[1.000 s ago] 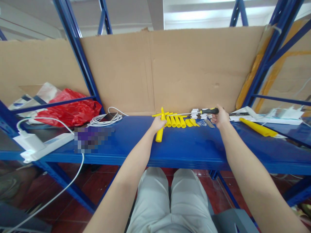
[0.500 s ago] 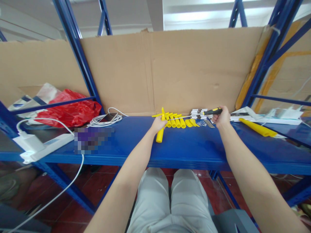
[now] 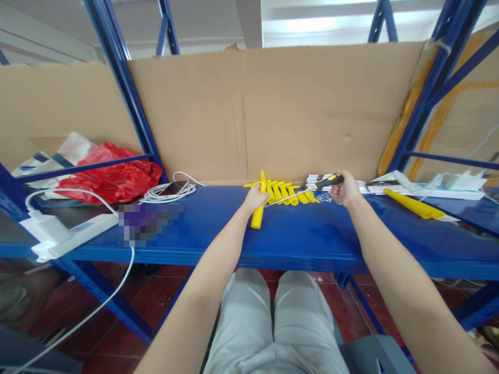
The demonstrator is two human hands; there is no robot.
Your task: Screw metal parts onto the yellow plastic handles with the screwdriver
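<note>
My left hand [image 3: 254,199] is closed round a long yellow plastic piece [image 3: 258,212] that rests on the blue shelf [image 3: 296,239]. My right hand [image 3: 345,190] grips the black and yellow handle of a screwdriver [image 3: 312,188]; its metal shaft slants down to the left, with the tip close to my left hand. Behind the shaft lies a row of several yellow plastic pieces [image 3: 286,192] against the cardboard back wall [image 3: 296,109]. Small white parts [image 3: 316,179] and tiny screws [image 3: 323,198] lie by my right hand.
Another long yellow piece [image 3: 414,204] lies to the right, near white boxes [image 3: 452,188]. A coiled white cable with a phone [image 3: 171,189], a red bag [image 3: 111,176] and a white power strip [image 3: 64,235] sit to the left. Blue rack posts [image 3: 125,88] rise at both sides.
My right hand has swung the screwdriver from level to slanting, moving left so the tip has come down near my left hand. The left hand and its yellow piece have stayed put.
</note>
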